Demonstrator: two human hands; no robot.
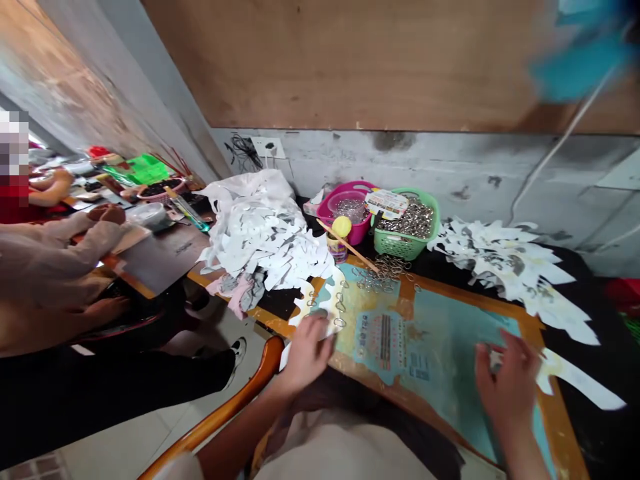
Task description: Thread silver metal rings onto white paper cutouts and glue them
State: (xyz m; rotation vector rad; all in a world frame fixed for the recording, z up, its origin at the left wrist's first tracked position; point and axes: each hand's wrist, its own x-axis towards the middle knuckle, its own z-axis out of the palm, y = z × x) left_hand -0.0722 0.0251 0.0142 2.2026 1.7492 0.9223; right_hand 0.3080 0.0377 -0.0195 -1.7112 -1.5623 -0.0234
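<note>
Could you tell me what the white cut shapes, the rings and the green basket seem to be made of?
The white cut shapes look like thin paper or card: matte, sharply cut, softly bent. The rings seem to be metal, with a bright silvery shine, though the exact metal is unclear. The green basket looks like moulded plastic: even colour, smooth lattice walls.

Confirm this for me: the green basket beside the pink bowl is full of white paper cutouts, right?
No. The head view shows the green plastic basket full of small silver metal rings, not cutouts. The white paper cutouts lie in a heap on the table to its left. The basket does stand beside the pink plastic bowl.
</note>
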